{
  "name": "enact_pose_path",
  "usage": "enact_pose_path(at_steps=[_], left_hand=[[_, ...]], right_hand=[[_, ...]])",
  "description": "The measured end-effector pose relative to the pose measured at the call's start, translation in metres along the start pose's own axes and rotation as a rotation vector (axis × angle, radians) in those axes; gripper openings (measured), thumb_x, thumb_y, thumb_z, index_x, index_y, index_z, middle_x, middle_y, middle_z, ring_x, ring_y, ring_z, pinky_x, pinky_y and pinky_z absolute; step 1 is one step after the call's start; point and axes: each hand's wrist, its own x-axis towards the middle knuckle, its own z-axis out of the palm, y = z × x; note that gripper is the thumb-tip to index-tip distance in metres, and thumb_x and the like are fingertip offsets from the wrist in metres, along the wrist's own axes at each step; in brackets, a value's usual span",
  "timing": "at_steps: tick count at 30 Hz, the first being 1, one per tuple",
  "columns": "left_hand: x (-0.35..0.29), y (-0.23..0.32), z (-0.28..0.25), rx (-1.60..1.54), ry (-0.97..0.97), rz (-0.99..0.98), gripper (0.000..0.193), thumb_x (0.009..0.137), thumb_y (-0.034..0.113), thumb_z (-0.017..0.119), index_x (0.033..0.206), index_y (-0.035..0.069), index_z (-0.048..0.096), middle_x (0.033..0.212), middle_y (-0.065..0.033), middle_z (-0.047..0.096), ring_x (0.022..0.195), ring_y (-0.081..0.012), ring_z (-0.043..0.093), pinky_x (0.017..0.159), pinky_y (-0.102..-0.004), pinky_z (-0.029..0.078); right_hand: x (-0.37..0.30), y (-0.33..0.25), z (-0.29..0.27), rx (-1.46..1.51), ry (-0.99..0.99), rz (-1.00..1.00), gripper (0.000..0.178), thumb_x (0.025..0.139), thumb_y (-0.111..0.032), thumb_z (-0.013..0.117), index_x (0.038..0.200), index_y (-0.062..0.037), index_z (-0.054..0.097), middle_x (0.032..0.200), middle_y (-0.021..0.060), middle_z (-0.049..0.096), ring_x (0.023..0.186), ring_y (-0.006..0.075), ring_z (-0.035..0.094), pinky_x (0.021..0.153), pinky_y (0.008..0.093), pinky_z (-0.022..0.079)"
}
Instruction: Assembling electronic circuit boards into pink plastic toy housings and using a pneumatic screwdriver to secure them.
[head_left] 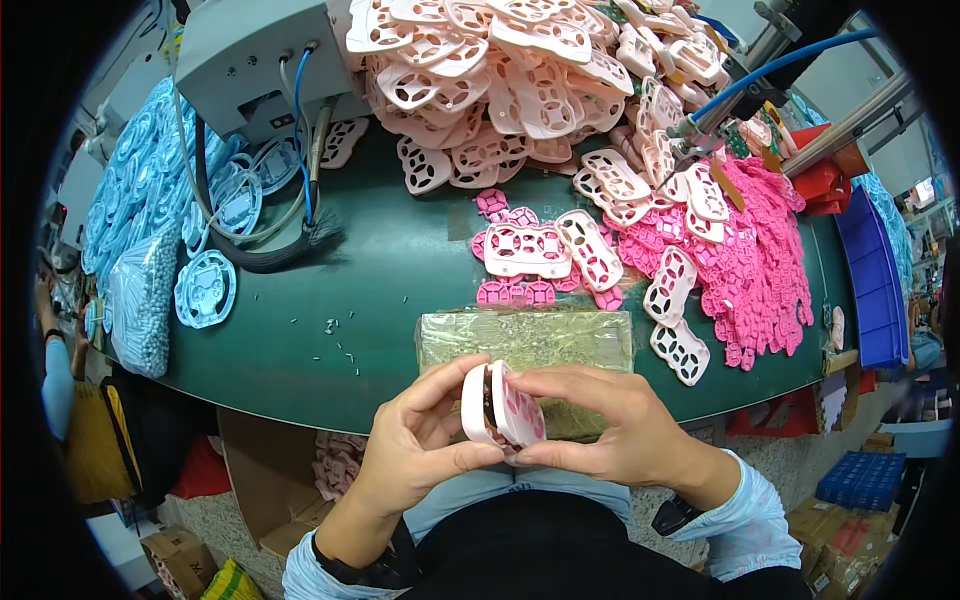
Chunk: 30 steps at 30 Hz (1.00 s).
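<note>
Between both hands, just in front of the green bench edge, is a pale pink plastic toy casing (473, 408) made of two halves. A dark gap shows between the halves, and bright pink shows through openings in the right one. My left hand (405, 440) grips the left half with its thumb below and fingers above. My right hand (630, 425) pinches the other half between thumb and fingers. Behind the casing lies a block wrapped in yellowish tape (525, 335). Beyond that, pale pink shells (525, 250) rest over bright pink rubber keypads (490, 203).
A heap of pale pink shells (540, 90) covers the back of the green table (370, 230). Bright pink keypads (760, 270) pile up at right, below a metal arm with a blue hose (780, 65). At left are a grey machine (250, 70), light-blue parts (130, 180) and a brush (310, 240).
</note>
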Motion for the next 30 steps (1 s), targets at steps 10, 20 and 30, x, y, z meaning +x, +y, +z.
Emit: enact_pose_path(at_steps=[10, 20, 30], left_hand=[[-0.001, 0.0, 0.0, 0.092, -0.032, 0.074, 0.074, 0.072, -0.004, 0.08, 0.138, -0.001, 0.047, 0.131, -0.0094, 0.048, 0.124, -0.0213, 0.048, 0.102, -0.0381, 0.047], [0.001, -0.001, 0.003, 0.121, -0.028, 0.088, 0.074, 0.075, -0.006, 0.077, 0.141, -0.001, 0.042, 0.134, -0.01, 0.044, 0.129, -0.0243, 0.045, 0.105, -0.0386, 0.047], [-0.004, -0.003, 0.006, 0.21, 0.023, 0.066, 0.081, 0.079, -0.004, 0.074, 0.146, -0.004, 0.029, 0.137, -0.0144, 0.043, 0.128, -0.0245, 0.047, 0.102, -0.0368, 0.049]], right_hand=[[-0.002, 0.003, 0.003, -0.082, 0.037, -0.153, 0.057, 0.072, -0.014, 0.082, 0.125, -0.0069, 0.061, 0.118, 0.0157, 0.064, 0.1, 0.031, 0.065, 0.085, 0.0366, 0.053], [0.0, 0.005, 0.009, -0.152, 0.067, -0.192, 0.056, 0.073, -0.013, 0.079, 0.126, -0.0077, 0.061, 0.12, 0.0148, 0.062, 0.096, 0.0301, 0.064, 0.083, 0.0374, 0.051], [0.004, 0.016, 0.019, -0.223, 0.086, -0.235, 0.053, 0.072, -0.011, 0.077, 0.123, -0.0084, 0.064, 0.119, 0.0157, 0.06, 0.096, 0.0298, 0.061, 0.082, 0.0377, 0.051]])
